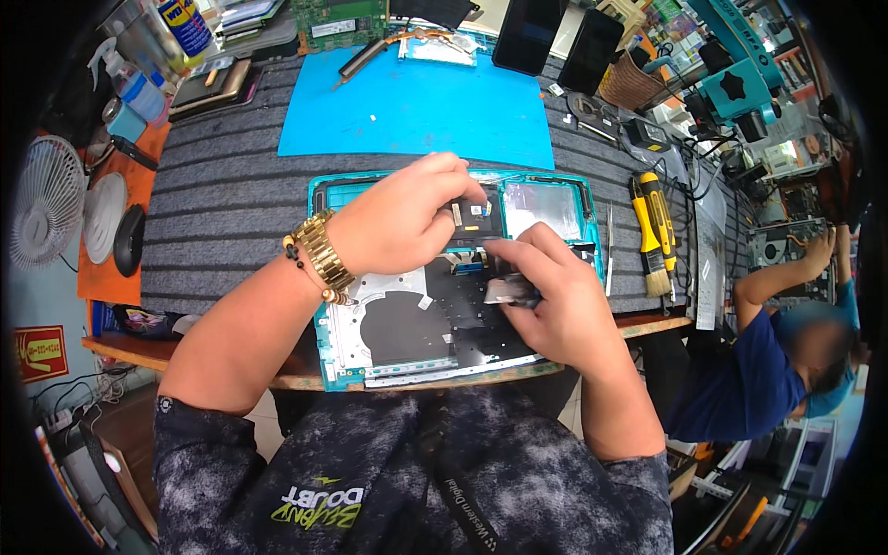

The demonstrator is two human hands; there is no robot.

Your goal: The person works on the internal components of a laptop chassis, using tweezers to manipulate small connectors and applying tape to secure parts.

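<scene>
A laptop's teal lower case (320,333) lies on the mat in front of me, its inside facing up with silver plates, black sheets and a ribbon cable (469,263). My left hand (407,217), with a gold watch (326,252) at the wrist, reaches over the case's far middle. Its index finger curls down near a small black panel (470,223), thumb and index apart. Low over the right middle of the case, my right hand (560,291) grips a small shiny grey piece (509,289), whose kind I cannot make out. The palm hides part of it.
Beyond the case lies a blue work mat (416,111) with a soldering-iron-like tool (359,63). Brushes with yellow handles (652,231) and tweezers (609,250) lie at the right. A fan (48,199) stands left; another person (749,370) works at far right.
</scene>
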